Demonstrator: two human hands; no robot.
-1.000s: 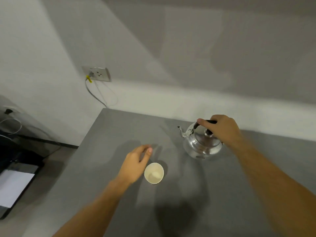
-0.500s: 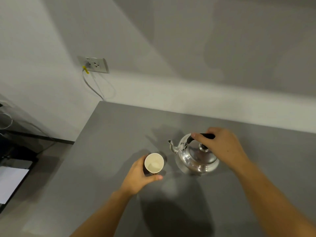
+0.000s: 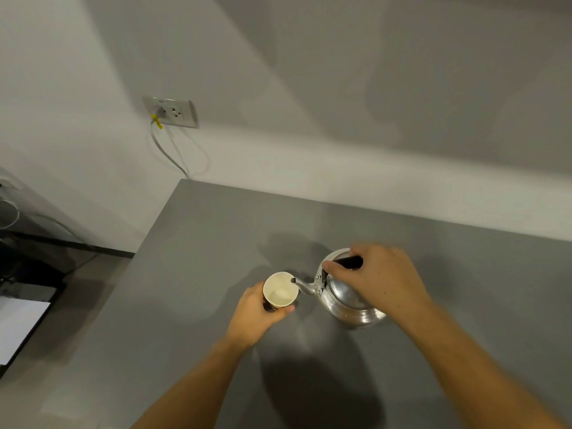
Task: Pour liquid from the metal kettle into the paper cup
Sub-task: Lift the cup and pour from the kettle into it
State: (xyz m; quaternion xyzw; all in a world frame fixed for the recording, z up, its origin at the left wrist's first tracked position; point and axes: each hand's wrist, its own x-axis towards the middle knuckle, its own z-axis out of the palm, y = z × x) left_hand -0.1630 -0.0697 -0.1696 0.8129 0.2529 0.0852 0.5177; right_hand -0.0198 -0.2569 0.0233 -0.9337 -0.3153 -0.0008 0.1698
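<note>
A shiny metal kettle [image 3: 346, 300] is held above the grey table [image 3: 192, 274], tilted to the left. My right hand [image 3: 376, 278] is closed around its black handle. The spout tip reaches the right rim of the white paper cup [image 3: 280, 290]. My left hand [image 3: 258, 309] wraps the cup from the lower left. The cup's inside looks pale; I cannot tell whether liquid is flowing.
A wall socket [image 3: 173, 112] with a yellow-tagged plug and a cable sits on the white wall at the back left. Left of the table's edge stands a dark stand [image 3: 21, 305] with a white sheet on it.
My right hand has carried the kettle closer to the cup and tipped it left, so the spout now meets the cup's rim. My left hand keeps hold of the cup.
</note>
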